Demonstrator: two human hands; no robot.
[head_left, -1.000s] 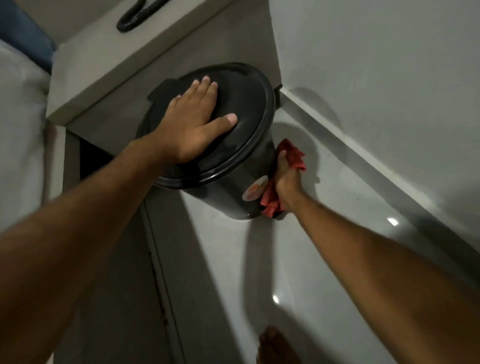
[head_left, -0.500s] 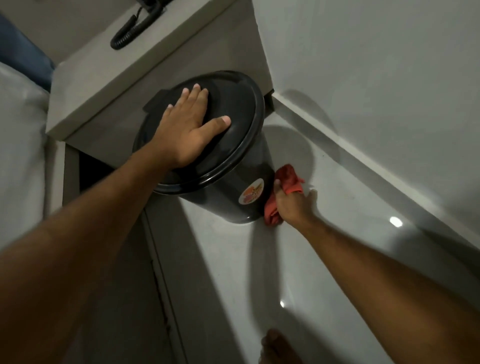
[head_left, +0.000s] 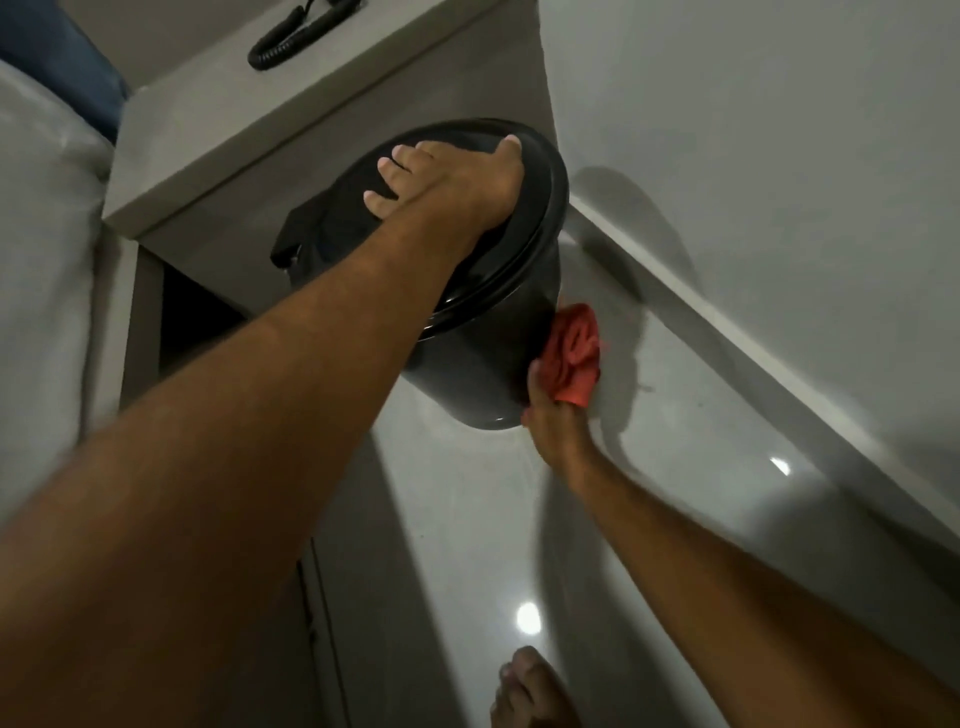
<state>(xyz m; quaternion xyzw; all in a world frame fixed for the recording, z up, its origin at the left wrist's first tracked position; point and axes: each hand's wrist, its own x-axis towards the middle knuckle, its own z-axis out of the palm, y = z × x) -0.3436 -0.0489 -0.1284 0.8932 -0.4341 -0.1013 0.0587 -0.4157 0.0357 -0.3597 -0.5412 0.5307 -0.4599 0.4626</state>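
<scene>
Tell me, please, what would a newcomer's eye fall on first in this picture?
First, the black lidded bin in the middle, standing on the glossy floor between a grey cabinet and the wall, with the left hand pressed flat on top of it. Next, the red cloth, the only bright colour, which the right hand holds against the bin's right side. A coiled black cord lies on the cabinet top, upper left.
</scene>
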